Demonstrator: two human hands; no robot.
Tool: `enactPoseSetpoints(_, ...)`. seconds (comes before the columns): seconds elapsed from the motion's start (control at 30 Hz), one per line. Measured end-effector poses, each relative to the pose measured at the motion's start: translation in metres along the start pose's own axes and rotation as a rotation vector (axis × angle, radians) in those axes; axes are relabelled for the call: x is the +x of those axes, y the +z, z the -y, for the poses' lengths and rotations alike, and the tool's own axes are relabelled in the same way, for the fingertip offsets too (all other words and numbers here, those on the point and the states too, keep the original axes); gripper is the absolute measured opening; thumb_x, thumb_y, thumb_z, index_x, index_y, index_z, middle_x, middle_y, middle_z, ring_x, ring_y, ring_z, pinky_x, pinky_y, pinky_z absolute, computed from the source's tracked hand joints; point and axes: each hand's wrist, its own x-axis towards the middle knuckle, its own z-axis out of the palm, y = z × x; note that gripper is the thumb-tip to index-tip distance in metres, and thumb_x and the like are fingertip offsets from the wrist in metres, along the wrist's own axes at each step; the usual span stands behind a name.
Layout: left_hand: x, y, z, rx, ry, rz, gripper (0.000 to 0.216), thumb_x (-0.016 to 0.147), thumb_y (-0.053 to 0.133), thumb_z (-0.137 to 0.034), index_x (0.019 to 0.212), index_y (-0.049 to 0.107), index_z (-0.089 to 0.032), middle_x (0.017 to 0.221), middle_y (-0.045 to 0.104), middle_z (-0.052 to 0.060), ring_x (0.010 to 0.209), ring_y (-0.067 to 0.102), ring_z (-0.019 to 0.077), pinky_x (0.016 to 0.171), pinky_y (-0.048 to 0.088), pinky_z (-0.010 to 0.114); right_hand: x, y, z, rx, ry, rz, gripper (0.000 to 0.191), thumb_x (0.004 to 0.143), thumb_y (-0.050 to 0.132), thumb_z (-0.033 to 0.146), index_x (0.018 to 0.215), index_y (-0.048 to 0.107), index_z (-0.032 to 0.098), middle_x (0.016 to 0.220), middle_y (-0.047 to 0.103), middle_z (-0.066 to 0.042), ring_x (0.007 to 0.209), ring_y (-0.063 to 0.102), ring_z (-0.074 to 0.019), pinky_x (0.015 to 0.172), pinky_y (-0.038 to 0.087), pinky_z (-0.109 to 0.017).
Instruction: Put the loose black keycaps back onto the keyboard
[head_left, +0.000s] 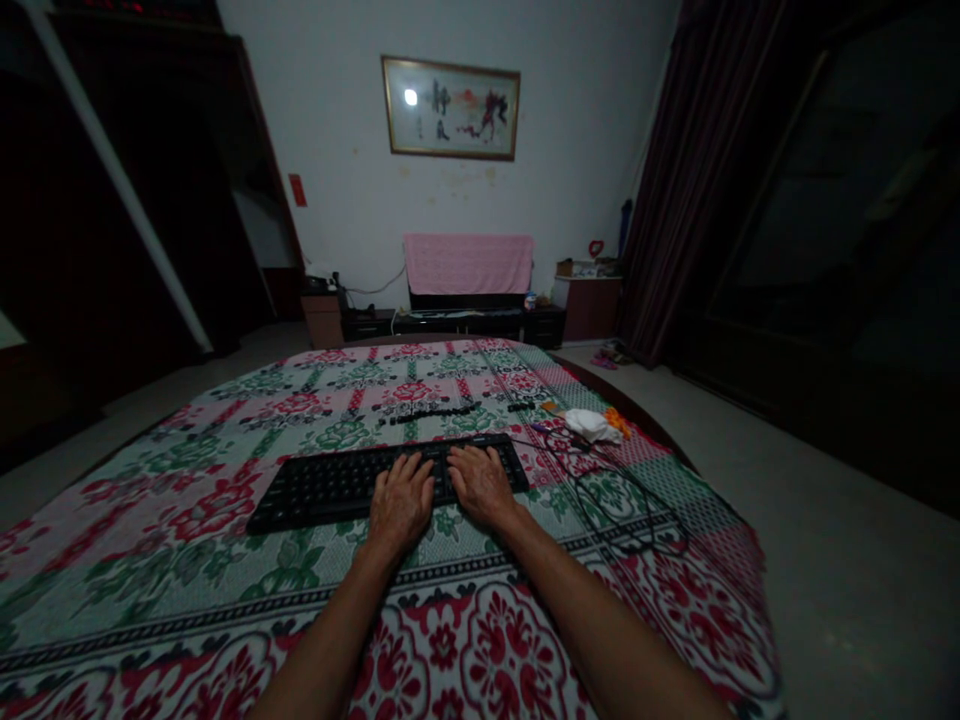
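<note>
A black computer keyboard [319, 487] lies slightly askew on the patterned tablecloth [442, 645]. My left hand [402, 500] rests over its middle, fingers stretched forward and a little apart on the keys. Toward the keyboard's right end, my right hand [481, 482] lies palm down with its fingers spread, holding nothing. Both hands hide some of the keys. Just beyond the keyboard is a row of small black pieces [435, 412], perhaps loose keycaps, with a shorter row [521, 407] to its right. A black cable [645, 500] lies in loops at the right.
A crumpled white cloth or tissue [591, 425] lies beside an orange item [618, 422] near the table's right edge. Past the table stand a low black cabinet [465, 325], a pink cloth [469, 263] over something, and a side cabinet [591, 308]. A dark curtain [694, 180] hangs at right.
</note>
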Motion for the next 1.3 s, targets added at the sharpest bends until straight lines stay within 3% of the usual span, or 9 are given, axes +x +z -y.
enactPoseSetpoints(0.97, 0.0, 0.003, 0.002, -0.007, 0.027, -0.061, 0.035, 0.085, 0.037, -0.03, 0.113, 0.056, -0.023, 0.124, 0.052, 0.006, 0.117, 0.042, 0.0251, 0.09, 0.034, 0.042, -0.002, 0.0, -0.001, 0.042, -0.026, -0.098, 0.029, 0.088, 0.035, 0.025, 0.107, 0.057, 0.02, 0.116, 0.058, -0.005, 0.111, 0.045, -0.0181, 0.097, 0.024, -0.04)
enactPoseSetpoints(1.17, 0.0, 0.004, 0.002, -0.018, 0.028, -0.081, 0.034, 0.085, 0.037, -0.03, 0.112, 0.057, -0.023, 0.124, 0.052, 0.006, 0.117, 0.042, 0.025, 0.091, 0.033, 0.041, 0.002, -0.015, -0.02, 0.054, 0.148, -0.253, 0.028, 0.087, 0.034, 0.021, 0.104, 0.057, 0.017, 0.107, 0.061, -0.007, 0.101, 0.05, -0.0176, 0.093, 0.029, -0.035)
enactPoseSetpoints(1.3, 0.001, 0.006, 0.003, -0.028, 0.022, -0.091, 0.034, 0.084, 0.038, -0.03, 0.111, 0.058, -0.022, 0.123, 0.053, 0.006, 0.115, 0.044, 0.0251, 0.089, 0.035, 0.041, 0.001, -0.015, -0.035, 0.064, 0.221, -0.281, 0.029, 0.085, 0.035, 0.019, 0.103, 0.057, 0.016, 0.107, 0.06, -0.007, 0.101, 0.05, -0.0176, 0.09, 0.032, -0.032)
